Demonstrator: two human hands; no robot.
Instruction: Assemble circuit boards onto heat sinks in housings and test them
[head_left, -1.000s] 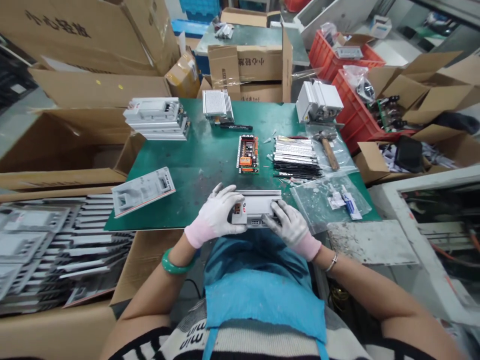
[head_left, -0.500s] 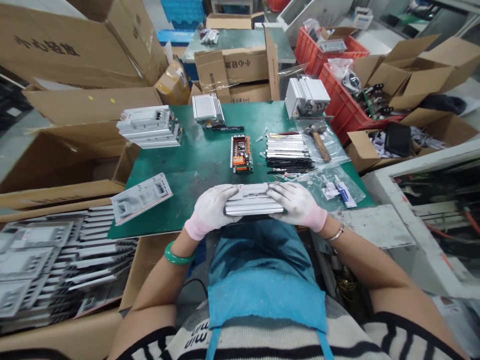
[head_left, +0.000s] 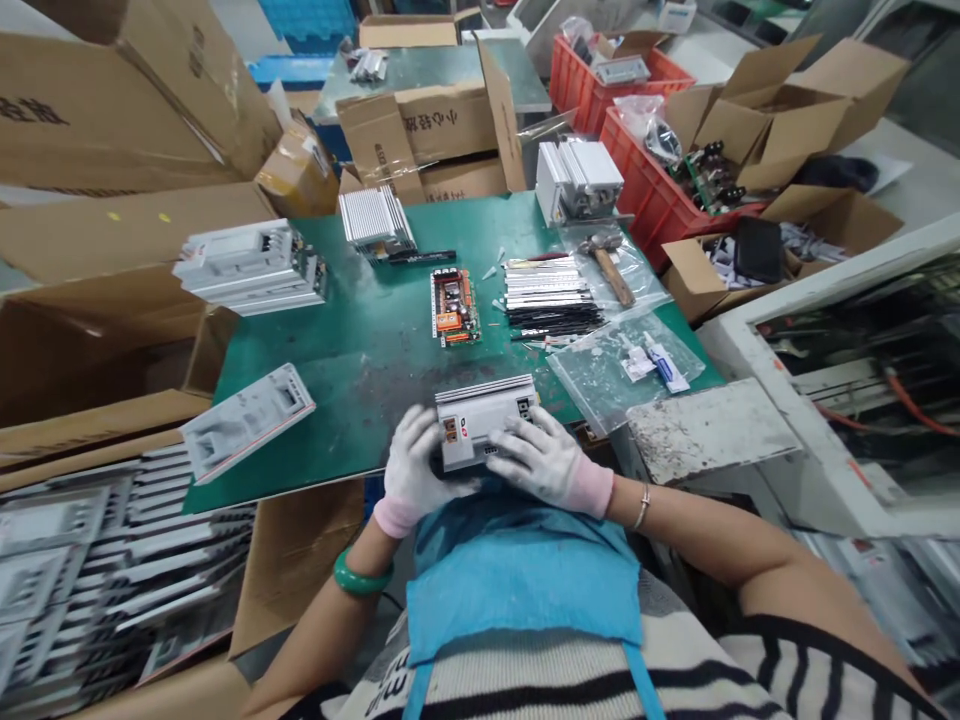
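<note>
A silver-grey finned electronics unit [head_left: 480, 432] is tilted at the near table edge, its labelled face with sockets toward me. My right hand [head_left: 536, 458], in a white glove with pink cuff, grips its right part, fingers across the front face. My left hand [head_left: 416, 465], gloved alike and slightly blurred, is at the unit's left end. Its fingers are apart and its thumb stretches below the unit. Whether the left fingertips touch the casing is hard to make out. Beyond the unit lies an orange-and-green circuit board [head_left: 454, 308]. A grey cover [head_left: 249, 422] lies to the left.
The green table [head_left: 337, 370] carries finned units [head_left: 251, 265] at the back left, a heatsink [head_left: 376, 222], a black marker [head_left: 422, 257], metal strips [head_left: 551, 295], a hammer [head_left: 611, 272] and a glue tube [head_left: 665, 367]. Cartons and red crates [head_left: 660, 190] stand around; stacked covers fill the lower left.
The unit has been turned so its labelled front faces me. My left hand has loosened from its end; my right fingers moved onto its face. The view has shifted to the right.
</note>
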